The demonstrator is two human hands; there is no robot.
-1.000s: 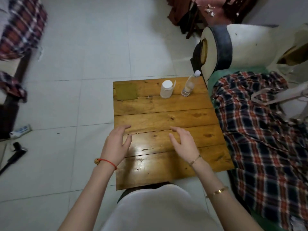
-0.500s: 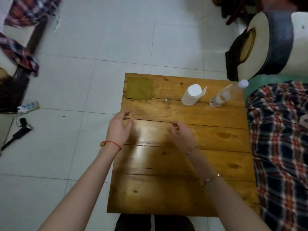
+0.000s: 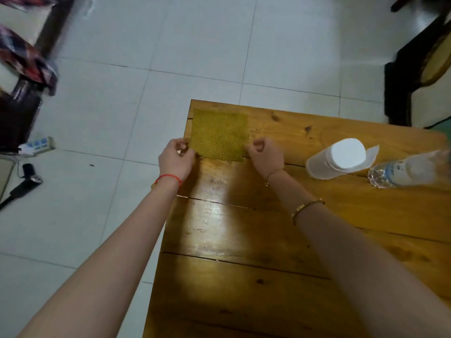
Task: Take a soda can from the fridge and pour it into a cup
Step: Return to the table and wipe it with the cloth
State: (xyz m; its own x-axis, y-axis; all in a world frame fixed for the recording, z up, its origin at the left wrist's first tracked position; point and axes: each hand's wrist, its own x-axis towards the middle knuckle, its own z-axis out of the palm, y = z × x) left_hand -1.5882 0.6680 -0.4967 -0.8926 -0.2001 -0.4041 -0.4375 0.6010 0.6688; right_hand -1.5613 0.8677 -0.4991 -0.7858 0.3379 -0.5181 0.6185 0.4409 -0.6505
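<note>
Wooden plank table (image 3: 268, 240), glossy, w/ a bright glare patch mid-top, and both arms are stretched out over it. Yellow-green mat (image 3: 219, 134), square, textured weave, lies flat at the table's far left corner. Left hand (image 3: 176, 160) is at the mat's near-left corner, fingers curled, thumb and fingertips pinching that edge. Right hand (image 3: 264, 156) is at the near-right corner, fingers curled in too, tips right at the mat's edge; looks like a pinch on the corner, tho contact there is a bit blurred. Red string bracelet (image 3: 170, 178) on the left wrist, thin chain on the right wrist, gold bangle (image 3: 308, 208) further up the right forearm.

To the right of the hands: white cup (image 3: 335, 158), upside down, flat base up, standing on the table w/ a white paper scrap (image 3: 372, 152) just beside it. Clear plastic bottle (image 3: 407, 170) stands next to that, near the right edge of view, blurred at the top. Neither hand touches cup or bottle.

Soda can and fridge: not in view.

Floor is pale tile (image 3: 170, 57). Plaid cloth (image 3: 26, 59) at far left, a power strip (image 3: 36, 145) and a dark handheld gadget (image 3: 22, 186) on the floor left of the table.
</note>
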